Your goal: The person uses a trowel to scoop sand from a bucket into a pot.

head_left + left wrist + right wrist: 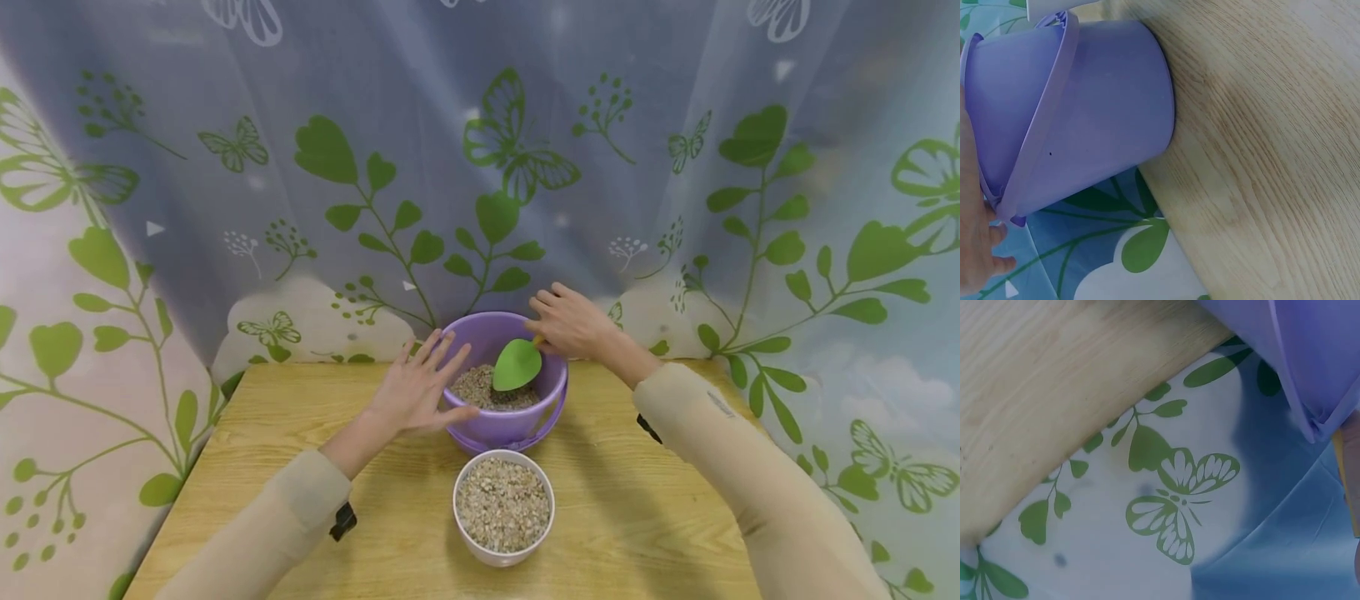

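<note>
A purple bucket (498, 427) stands at the back of the table, with coarse brownish grit (472, 385) in its bottom. My right hand (572, 323) grips the yellow handle (1339, 465) of a toy shovel over the bucket's right rim. The shovel's green blade (517, 365) points down into the bucket, its tip close over the grit. At the left rim my left hand (420, 390) is spread, fingers straight and thumb reaching along the front. In the left wrist view, the bucket (1110, 94) shows side-on with its carrying handle (1044, 119) hanging down.
Just in front of the bucket is a white bowl (480, 553) heaped with pale gravel (504, 504). The wooden table (637, 492) ends behind the bucket at a blue curtain (420, 75) printed with leaves and butterflies. Printed cloth also hangs at both sides.
</note>
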`<state>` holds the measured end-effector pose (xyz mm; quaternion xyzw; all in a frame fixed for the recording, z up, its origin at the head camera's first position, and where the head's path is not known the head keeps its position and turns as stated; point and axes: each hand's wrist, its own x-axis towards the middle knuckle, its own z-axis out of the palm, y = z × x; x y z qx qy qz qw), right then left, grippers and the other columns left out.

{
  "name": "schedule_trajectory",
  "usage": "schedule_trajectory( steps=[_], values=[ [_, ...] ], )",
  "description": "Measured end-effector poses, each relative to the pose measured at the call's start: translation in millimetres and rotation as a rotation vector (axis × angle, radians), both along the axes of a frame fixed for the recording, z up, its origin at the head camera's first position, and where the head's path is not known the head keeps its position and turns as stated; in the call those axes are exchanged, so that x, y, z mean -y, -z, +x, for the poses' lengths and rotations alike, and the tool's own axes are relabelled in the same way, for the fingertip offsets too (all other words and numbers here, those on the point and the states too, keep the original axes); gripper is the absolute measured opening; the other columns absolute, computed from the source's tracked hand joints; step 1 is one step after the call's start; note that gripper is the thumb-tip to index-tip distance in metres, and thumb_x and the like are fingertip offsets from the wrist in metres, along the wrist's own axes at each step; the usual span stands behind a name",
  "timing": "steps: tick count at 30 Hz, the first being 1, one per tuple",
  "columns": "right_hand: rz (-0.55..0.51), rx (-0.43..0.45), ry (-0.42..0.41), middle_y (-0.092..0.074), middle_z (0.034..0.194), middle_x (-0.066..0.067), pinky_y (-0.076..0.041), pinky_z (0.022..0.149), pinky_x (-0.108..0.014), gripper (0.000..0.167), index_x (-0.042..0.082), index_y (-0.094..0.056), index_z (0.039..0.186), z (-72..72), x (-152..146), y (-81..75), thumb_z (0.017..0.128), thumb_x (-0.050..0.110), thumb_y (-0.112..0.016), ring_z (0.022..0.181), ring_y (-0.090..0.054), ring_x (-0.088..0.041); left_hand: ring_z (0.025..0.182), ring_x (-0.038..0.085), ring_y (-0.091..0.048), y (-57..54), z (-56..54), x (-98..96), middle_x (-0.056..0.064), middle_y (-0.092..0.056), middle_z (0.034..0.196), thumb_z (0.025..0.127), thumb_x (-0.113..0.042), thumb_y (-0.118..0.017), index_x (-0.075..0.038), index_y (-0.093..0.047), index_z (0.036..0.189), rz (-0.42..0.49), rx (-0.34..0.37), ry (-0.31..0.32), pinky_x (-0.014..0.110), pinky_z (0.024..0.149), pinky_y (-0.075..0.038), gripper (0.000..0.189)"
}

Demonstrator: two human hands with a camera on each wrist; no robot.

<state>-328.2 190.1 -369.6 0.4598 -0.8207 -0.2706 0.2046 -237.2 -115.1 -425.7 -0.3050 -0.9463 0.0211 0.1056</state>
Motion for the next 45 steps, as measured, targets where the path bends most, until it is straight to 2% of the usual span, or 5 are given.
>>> schedule_trajectory(
  steps=[8,27,31,38,45],
  values=[
    [0.073,-0.059,-0.076,-0.069,0.116,-0.008,-0.048,0.095,-0.042,0.023,0.021,-0.070,0.108,-12.7,8,-1.3,0.101,0.042,-0.065,0.107,-0.059,-0.026,0.163,0.041,-0.025,0.3,-0.3,-0.1,0.019,-0.025,0.175,0.074,-0.097,0.020,-0.016,-0.027,0.168,-0.008,-0.002,-0.003,0.068,0.129,-0.026,0.133],
    [0.211,-0.120,-0.103,-0.069,0.124,-0.004,-0.046,0.099,-0.039,0.023,0.023,-0.071,0.115,-23.7,28,3.0,0.103,0.040,-0.061,0.117,-0.058,-0.023,0.164,0.040,-0.024,-1.0,1.4,0.7,0.019,-0.024,0.176,0.081,-0.097,0.009,-0.016,-0.027,0.169,-0.004,-0.002,-0.002,0.067,0.130,-0.026,0.125],
    [0.249,-0.126,-0.100,-0.069,0.126,-0.002,-0.045,0.096,-0.037,0.022,0.025,-0.071,0.116,-22.4,33,8.4,0.105,0.039,-0.058,0.116,-0.057,-0.022,0.164,0.040,-0.025,0.9,1.0,1.1,0.019,-0.025,0.175,0.083,-0.098,0.002,-0.015,-0.029,0.168,0.006,-0.001,0.000,0.067,0.130,-0.027,0.122],
    [0.249,-0.117,-0.072,-0.069,0.124,-0.001,-0.044,0.097,-0.037,0.021,0.027,-0.071,0.116,-21.6,37,15.1,0.102,0.041,-0.062,0.116,-0.057,-0.021,0.164,0.039,-0.023,1.5,1.5,0.9,0.018,-0.024,0.176,0.094,-0.089,-0.031,-0.016,-0.025,0.169,-0.017,-0.005,-0.008,0.066,0.130,-0.026,0.105],
    [0.252,-0.110,-0.099,-0.070,0.125,0.000,-0.044,0.096,-0.036,0.026,0.029,-0.072,0.115,-23.3,43,21.7,0.098,0.049,-0.066,0.113,-0.058,-0.020,0.165,0.038,-0.021,3.0,0.5,0.5,0.018,-0.024,0.176,0.081,-0.097,0.008,-0.016,-0.026,0.169,-0.003,0.005,-0.011,0.066,0.130,-0.025,0.125]
  ],
)
